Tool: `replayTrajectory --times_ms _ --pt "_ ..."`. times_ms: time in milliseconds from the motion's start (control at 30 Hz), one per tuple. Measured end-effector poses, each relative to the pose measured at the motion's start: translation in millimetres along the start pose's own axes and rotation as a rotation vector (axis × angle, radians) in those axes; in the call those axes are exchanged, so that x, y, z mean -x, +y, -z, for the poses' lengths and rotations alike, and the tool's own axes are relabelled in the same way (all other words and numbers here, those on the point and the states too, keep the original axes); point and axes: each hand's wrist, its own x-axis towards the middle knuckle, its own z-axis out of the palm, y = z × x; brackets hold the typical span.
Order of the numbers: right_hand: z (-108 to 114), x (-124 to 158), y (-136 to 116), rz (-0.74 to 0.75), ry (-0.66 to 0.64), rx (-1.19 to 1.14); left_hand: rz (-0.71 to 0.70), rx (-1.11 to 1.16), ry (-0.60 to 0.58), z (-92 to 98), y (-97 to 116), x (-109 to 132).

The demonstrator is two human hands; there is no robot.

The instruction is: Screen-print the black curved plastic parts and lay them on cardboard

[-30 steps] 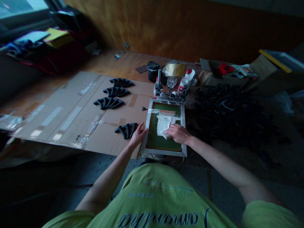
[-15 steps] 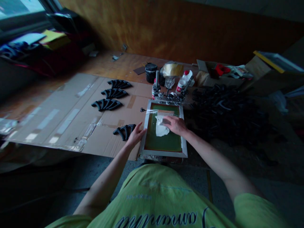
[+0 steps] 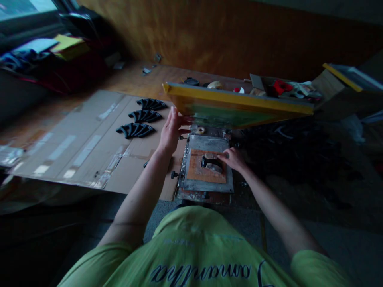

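The screen frame [image 3: 239, 101] is tilted up, its yellow underside facing me. My left hand [image 3: 171, 129] holds it up at its left edge, fingers wrapped on the rim. Beneath it lies a grey metal base plate [image 3: 194, 181] with an orange-brown pad [image 3: 197, 171]. A small black curved part [image 3: 211, 162] sits on that pad. My right hand [image 3: 233, 158] rests at the pad's right side, fingertips pinched on the black part.
Three fans of black curved parts [image 3: 136, 129] lie on flattened cardboard [image 3: 74, 143] to the left. A large dark heap of the same parts [image 3: 296, 147] fills the right. Bottles and clutter [image 3: 281, 87] stand behind the frame, by a wooden wall.
The screen frame lay flat with my right hand pressing a white wad across its mesh. Now my left hand has swung the frame up and my right hand has dropped to the black part beneath.
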Motion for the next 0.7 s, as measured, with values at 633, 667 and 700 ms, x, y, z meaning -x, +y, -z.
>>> replayTrajectory --times_ms 633,667,700 --pt "-9.8 27.3 20.8 0.017 0.043 0.125 0.657 -0.328 0.458 124.6 -106.3 105.4" --pt "-8.2 25.1 48.7 -0.082 -0.064 0.203 0.681 -0.438 0.512 147.6 -108.0 107.2" --pt "-9.1 24.8 72.8 -0.174 -0.182 0.266 0.703 -0.557 0.527 167.4 -110.5 110.5"
